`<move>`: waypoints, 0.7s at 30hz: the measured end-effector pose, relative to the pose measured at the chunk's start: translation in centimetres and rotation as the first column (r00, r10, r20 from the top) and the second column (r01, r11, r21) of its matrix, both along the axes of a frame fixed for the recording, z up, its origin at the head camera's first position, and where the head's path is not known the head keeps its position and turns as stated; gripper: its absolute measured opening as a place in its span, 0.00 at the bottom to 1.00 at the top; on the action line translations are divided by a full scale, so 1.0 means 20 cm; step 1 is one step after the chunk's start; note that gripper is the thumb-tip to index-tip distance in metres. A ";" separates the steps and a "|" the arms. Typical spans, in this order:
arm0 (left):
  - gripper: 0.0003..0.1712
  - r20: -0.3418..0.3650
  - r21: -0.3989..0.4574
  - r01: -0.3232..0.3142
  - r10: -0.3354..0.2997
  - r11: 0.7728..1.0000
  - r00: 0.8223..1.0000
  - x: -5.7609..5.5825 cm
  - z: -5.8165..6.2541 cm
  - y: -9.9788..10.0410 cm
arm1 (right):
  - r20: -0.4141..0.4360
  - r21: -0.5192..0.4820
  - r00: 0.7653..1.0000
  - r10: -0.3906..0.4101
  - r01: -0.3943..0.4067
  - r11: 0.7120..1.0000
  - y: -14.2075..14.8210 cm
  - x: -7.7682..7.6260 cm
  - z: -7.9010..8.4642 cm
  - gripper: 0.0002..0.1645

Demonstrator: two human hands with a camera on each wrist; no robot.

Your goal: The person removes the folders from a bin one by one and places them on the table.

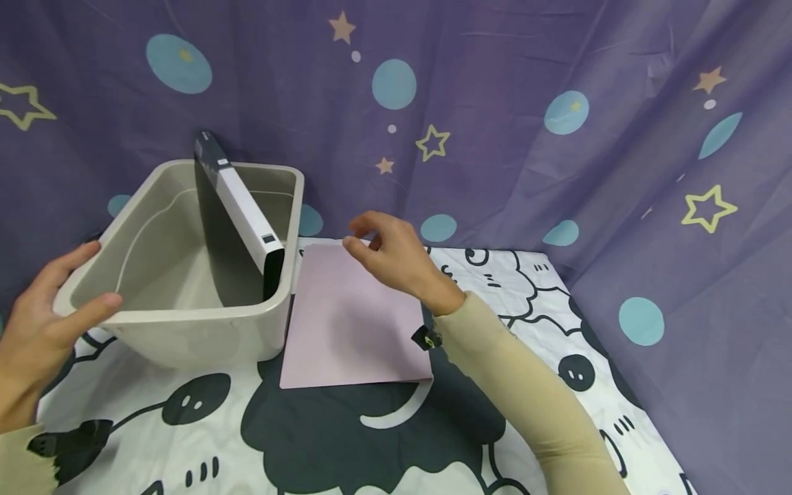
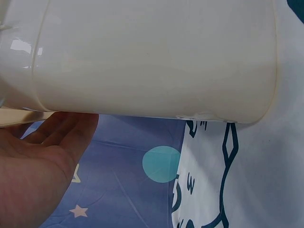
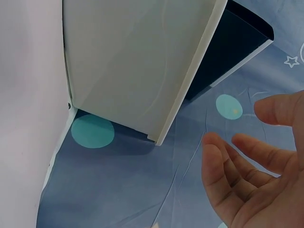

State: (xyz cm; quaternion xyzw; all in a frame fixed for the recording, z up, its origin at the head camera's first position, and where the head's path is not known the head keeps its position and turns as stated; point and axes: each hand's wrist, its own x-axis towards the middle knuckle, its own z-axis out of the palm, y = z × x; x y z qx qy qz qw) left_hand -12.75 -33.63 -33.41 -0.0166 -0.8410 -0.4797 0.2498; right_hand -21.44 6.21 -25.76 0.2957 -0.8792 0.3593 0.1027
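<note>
At the left stands a beige plastic bin (image 1: 204, 337), and my left hand (image 1: 56, 309) grips its left rim with the thumb over the inside edge and the fingers outside. In the left wrist view, the fingers (image 2: 78, 133) lie along the bin's outer wall. A dark folder with a white and black spine (image 1: 244, 210) leans upright inside the bin. A flat pink folder (image 1: 353, 323) lies just right of the bin. Above its far right part hovers my right hand (image 1: 396, 254), fingers loosely bent and thumb apart, holding nothing.
The bin and pink folder stand on a white cloth with dark cartoon animal prints (image 1: 198, 447). Behind and to the right hangs a purple curtain (image 1: 495, 179) with stars and blue spots, close to the bin's far side.
</note>
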 end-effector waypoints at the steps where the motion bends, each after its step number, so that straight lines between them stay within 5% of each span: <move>1: 0.46 0.004 -0.004 -0.003 0.003 1.000 1.000 0.00 0.00 0.00 | 0.000 0.001 1.000 -0.001 0.001 1.000 -0.01 0.00 0.00 0.17; 21: 0.46 0.031 0.012 -0.013 0.012 1.000 0.999 0.00 0.01 0.01 | 0.037 0.009 0.996 0.080 -0.080 0.997 -0.14 -0.03 0.09 0.19</move>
